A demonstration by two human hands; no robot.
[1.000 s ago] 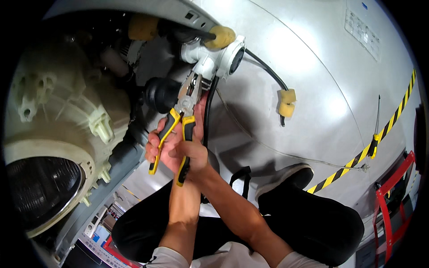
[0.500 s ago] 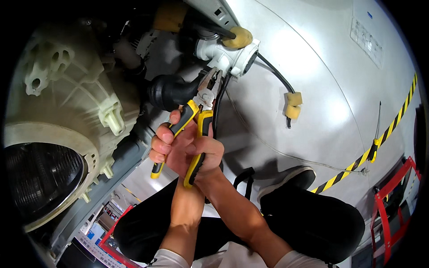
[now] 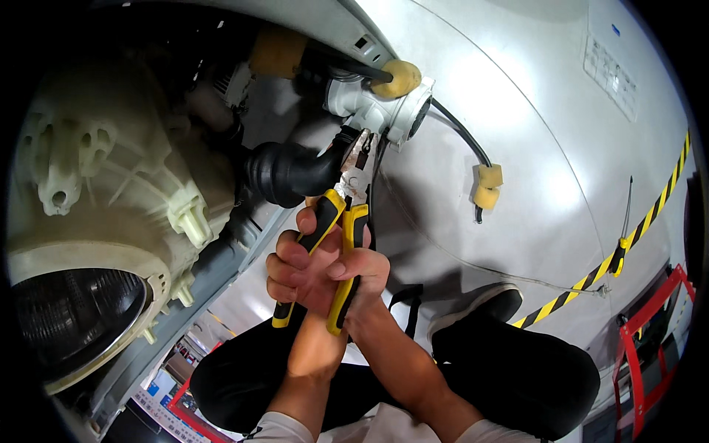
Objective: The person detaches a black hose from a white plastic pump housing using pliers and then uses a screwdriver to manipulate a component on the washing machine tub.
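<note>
A pair of combination pliers (image 3: pixel 356 181) with yellow-and-black handles points away from me, its handles spread. My left hand (image 3: pixel 288 266) and my right hand (image 3: pixel 367 267) are both closed around these handles, close together with the forearms converging. The plier jaws are at the joint between a black ribbed rubber hose (image 3: pixel 277 173) and a white plastic housing (image 3: pixel 388 111). Whether the jaws grip a clamp there cannot be made out. A yellow foam piece (image 3: pixel 399 78) with a black tube through it rests on the housing.
A pale plastic drum tub (image 3: pixel 96 199) with a dark round opening fills the left, beside a grey cabinet edge (image 3: pixel 207 292). Foam blocks (image 3: pixel 487 184) hang on a black tube to the right. A yellow-handled screwdriver (image 3: pixel 619 255) lies by striped tape (image 3: pixel 576 288); red frames (image 3: pixel 624 354) stand beyond.
The whole view has shifted slightly. My hands and the pliers have moved a little right and toward me, and the pliers stand more upright. More of the black hose shows.
</note>
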